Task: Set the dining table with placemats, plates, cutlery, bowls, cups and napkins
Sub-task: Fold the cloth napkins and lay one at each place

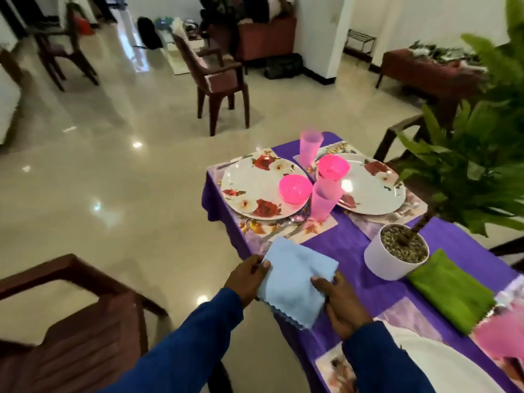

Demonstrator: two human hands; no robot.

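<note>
Over the near edge of the table point(351, 242), both hands hold a folded blue napkin point(295, 282): the left hand point(246, 279) pinches its left edge with the thumb on top, and the right hand point(340, 302) grips the right edge, fingers curled round it. The napkin hangs just short of the nearest placemat point(286, 232), with some cutlery showing on that mat beside it. It looks light and limp, with a zigzag hem; it would sag if held by one corner, so a hold on two opposite edges, as now, keeps the fold flat. Nothing about it seems fragile or slippery.

Beyond lie two floral plates point(255, 188), each with a pink bowl point(295, 189) on it, and two pink cups point(323, 199) stand between them. A white potted plant point(397, 256) stands to the right, with a folded green napkin point(450, 290) just beside the pot. Another plate and a pink thing, blurred, sit at the lower right. A brown chair point(76, 321) stands at the left.
</note>
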